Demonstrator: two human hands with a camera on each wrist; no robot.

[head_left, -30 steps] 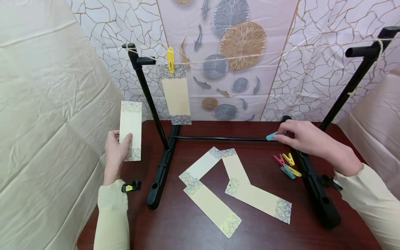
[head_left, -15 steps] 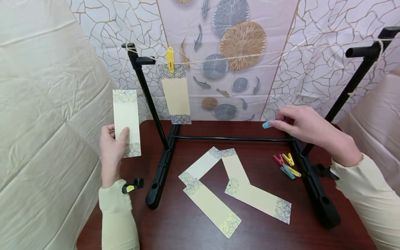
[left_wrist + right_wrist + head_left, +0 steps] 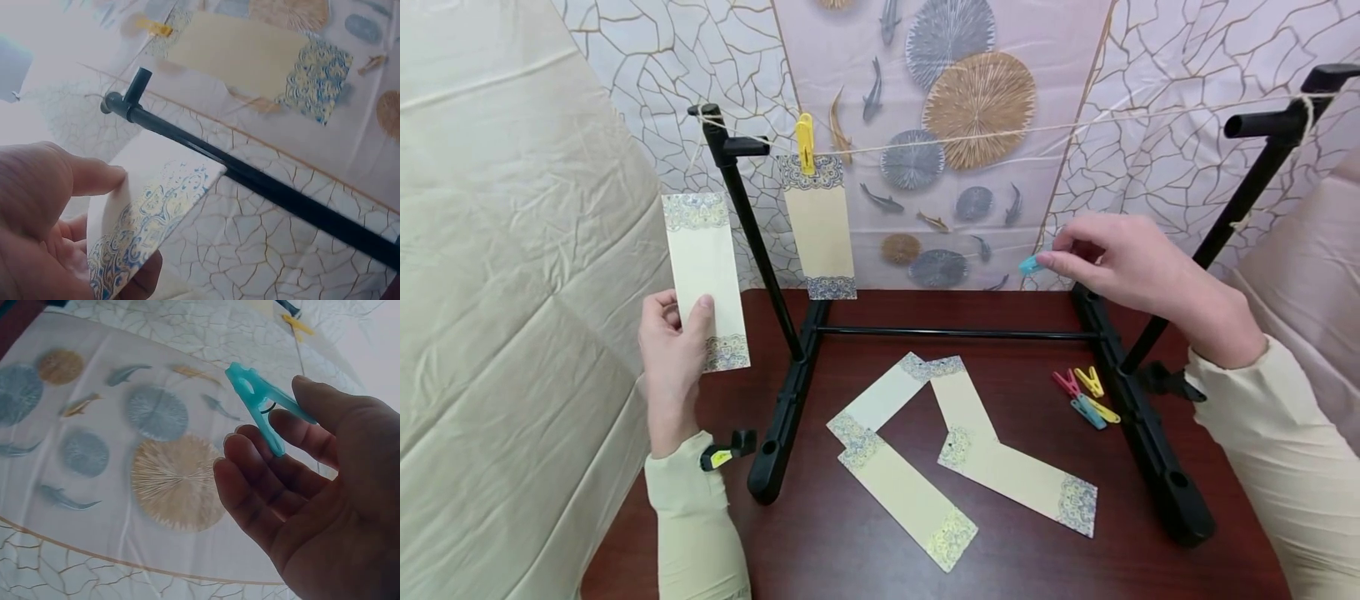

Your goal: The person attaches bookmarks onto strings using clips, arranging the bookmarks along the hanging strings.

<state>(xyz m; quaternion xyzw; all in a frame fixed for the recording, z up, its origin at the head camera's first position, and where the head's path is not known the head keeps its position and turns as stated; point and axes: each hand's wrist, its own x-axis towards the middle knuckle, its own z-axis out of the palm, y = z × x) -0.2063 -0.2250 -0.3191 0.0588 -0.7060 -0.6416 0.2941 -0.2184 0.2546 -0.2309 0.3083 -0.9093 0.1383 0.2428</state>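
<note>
My left hand (image 3: 673,350) pinches a cream card (image 3: 703,267) with patterned ends near its lower edge, thumb on the front face. The card is upright, left of the rack's left post. In the left wrist view its blue-and-yellow patterned end (image 3: 150,219) shows beside the thumb. My right hand (image 3: 1127,267) pinches a turquoise clothespin (image 3: 1031,265) above the table's right side. The right wrist view shows the clothespin (image 3: 259,403) between thumb and index finger. A similar card (image 3: 818,229) hangs from the string (image 3: 925,143) under a yellow clothespin (image 3: 806,143).
Several patterned cards (image 3: 895,492) lie overlapping on the dark red table (image 3: 1022,550). Loose clothespins (image 3: 1086,400) in pink, yellow and blue lie near the rack's right foot (image 3: 1157,450). The black left post (image 3: 760,233) stands between the held card and the hanging one.
My left hand has raised its card, which now tilts slightly. My right hand has lifted the turquoise clothespin up and a little to the left. The hanging card and the table items stay put.
</note>
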